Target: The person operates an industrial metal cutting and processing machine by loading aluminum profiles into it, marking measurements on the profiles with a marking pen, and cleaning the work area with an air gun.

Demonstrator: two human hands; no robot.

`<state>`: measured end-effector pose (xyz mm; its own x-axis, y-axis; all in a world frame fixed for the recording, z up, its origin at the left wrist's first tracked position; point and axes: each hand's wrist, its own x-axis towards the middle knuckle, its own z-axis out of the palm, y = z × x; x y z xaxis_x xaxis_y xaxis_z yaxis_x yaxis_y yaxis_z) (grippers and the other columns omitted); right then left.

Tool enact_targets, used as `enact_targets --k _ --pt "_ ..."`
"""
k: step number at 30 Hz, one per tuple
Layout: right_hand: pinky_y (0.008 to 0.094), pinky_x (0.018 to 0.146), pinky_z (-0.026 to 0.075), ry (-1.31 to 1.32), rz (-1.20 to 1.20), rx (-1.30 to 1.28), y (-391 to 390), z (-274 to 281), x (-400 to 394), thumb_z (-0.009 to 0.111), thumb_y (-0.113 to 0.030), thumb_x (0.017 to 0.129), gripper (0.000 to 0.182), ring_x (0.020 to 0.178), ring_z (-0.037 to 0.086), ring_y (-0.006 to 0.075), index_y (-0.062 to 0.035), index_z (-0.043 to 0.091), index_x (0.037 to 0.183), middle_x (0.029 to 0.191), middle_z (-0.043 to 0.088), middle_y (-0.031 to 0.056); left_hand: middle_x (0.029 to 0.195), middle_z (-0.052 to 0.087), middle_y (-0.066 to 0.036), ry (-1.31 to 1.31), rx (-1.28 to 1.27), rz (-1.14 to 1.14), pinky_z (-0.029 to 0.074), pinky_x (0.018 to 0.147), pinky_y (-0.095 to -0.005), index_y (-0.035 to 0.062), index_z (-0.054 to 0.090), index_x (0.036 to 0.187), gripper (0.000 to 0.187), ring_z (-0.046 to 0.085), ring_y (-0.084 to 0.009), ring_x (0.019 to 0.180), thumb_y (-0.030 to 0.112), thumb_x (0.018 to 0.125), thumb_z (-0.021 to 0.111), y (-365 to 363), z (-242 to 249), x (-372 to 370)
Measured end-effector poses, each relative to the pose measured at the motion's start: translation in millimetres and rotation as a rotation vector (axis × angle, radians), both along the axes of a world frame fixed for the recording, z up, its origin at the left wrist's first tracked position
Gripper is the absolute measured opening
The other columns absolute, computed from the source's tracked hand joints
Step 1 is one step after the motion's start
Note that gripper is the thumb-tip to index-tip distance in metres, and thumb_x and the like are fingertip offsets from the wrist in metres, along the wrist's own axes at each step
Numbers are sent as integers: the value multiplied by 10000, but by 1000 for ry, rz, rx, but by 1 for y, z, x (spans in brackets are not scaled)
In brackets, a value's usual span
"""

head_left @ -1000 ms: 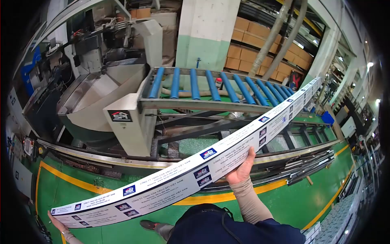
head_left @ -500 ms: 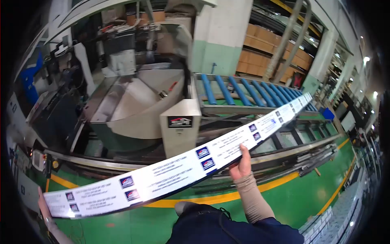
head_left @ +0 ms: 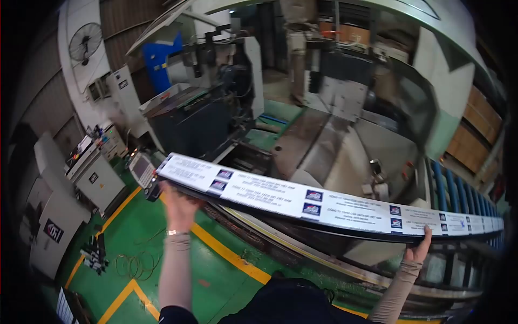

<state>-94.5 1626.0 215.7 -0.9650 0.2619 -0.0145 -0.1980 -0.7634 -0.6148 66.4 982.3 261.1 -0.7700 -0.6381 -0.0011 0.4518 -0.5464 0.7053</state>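
Note:
A long aluminium-type profile bar (head_left: 286,200), dark below and covered on its upper face with white printed protective film, spans the view from left of centre to the far right. My left hand (head_left: 181,208) grips it near its left end, with the fingers mostly hidden under the bar. Farther right, my right hand (head_left: 419,246) holds the lower edge, its thumb up against the film. The bar is held in the air in front of a large machine with a metal chute (head_left: 386,151). Its right end overlaps the blue rollers (head_left: 458,189) in view.
A control pendant (head_left: 142,168) stands just beyond the bar's left end. Grey cabinets (head_left: 97,181) are at the left, and small dark offcuts (head_left: 95,254) lie on the green floor (head_left: 216,281) with yellow lines. A wall fan (head_left: 85,43) hangs at the upper left.
My view has turned left. The bar, held in both hands throughout, now slopes down to the right instead of up, and its left end is raised nearer the machine.

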Motion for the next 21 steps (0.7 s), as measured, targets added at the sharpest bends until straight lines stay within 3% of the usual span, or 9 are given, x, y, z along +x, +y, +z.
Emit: enact_targets --k 2,3,4,5,10,13,14,18,21 --pt "377 947 491 -17 5 2 -14 6 -5 648 -234 897 426 1112 591 224 -53 539 1268 1223 616 80 1364 462 -120 20 -78 -66 401 993 -564 136 354 1420 715 469 -305 1235 619 914 502 33 8 -44" --pt "371 934 501 -23 -43 57 -28 16 0 651 -234 897 427 1105 598 221 -58 539 1270 1229 615 75 1323 487 -135 -125 -140 -59 475 926 -535 87 337 1379 679 547 -289 1142 449 896 650 24 7 -68" --pt "375 922 520 7 -81 122 -44 17 1 652 -255 892 433 1132 592 223 -92 538 1277 1245 607 64 1277 502 -153 -298 12 237 523 862 -501 39 308 1316 694 583 -270 1082 241 831 761 39 27 -100" --pt "334 836 546 -54 -149 118 -71 32 6 675 -243 882 443 1071 626 191 -90 544 1277 1246 607 60 1240 499 -179 -152 19 284 525 858 -519 12 263 1291 774 572 -280 1099 142 760 810 14 20 -123" --pt "344 913 469 -56 172 263 -139 40 -43 635 -456 881 528 1087 557 214 -78 521 1231 1228 547 79 1223 493 -201 -252 16 226 547 799 -565 36 214 1298 811 602 -322 1055 155 749 799 -105 8 -255" --pt "369 1029 388 0 250 303 -209 43 -81 597 -435 920 482 1228 493 245 -65 525 1221 1315 521 126 1226 504 -204 -328 77 138 557 773 -558 40 169 1319 831 618 -329 1037 125 764 782 -156 17 -324" --pt "389 1091 323 29 250 297 -237 44 -84 578 -394 943 478 1318 421 276 -46 497 1260 1386 471 153 1354 422 -184 -257 94 56 433 889 -569 52 45 1412 1038 528 -307 1142 168 720 809 -181 13 -342" --pt "423 1144 247 156 -143 736 -404 59 -87 546 -195 968 627 1403 311 330 -21 251 1494 1516 300 202 1332 437 -168 -296 47 50 402 833 -614 52 81 1395 1029 510 -325 1148 218 701 821 -271 9 -419" --pt "432 1151 233 173 -214 1048 -503 56 -123 619 -89 879 700 1412 300 315 -4 273 1482 1508 323 188 1253 481 -195 -416 37 62 484 730 -583 35 125 1353 930 602 -336 1014 147 725 801 -335 18 -464"
